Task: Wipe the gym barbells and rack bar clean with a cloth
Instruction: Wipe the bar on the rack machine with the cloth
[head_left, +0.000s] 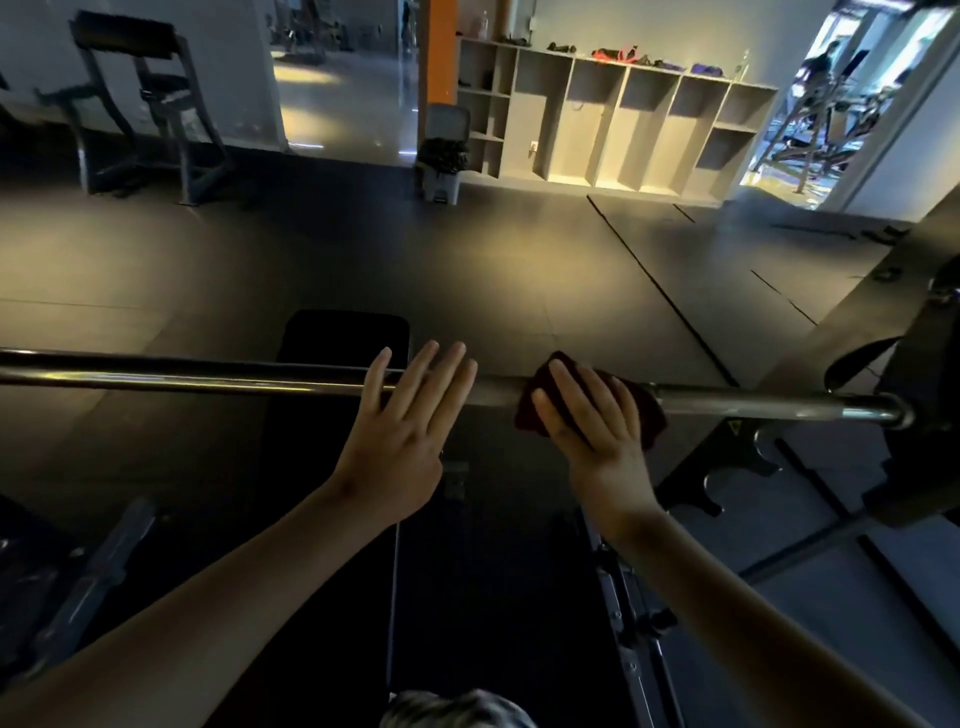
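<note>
Your right hand (597, 421) presses the cloth (655, 415) flat on the bar (208, 376).
Your left hand (400, 436) lies open just beside; the soft cloth should wrap that stiff, slick steel.

Gym: racked barbell (208, 375), padded bench (343, 338), rubber floor mats (467, 249).

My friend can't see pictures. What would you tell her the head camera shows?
A person's right hand presses a dark red cloth onto a long metal barbell, with the left hand lying open across the bar beside it. A black bench sits below, in a dim gym.
</note>
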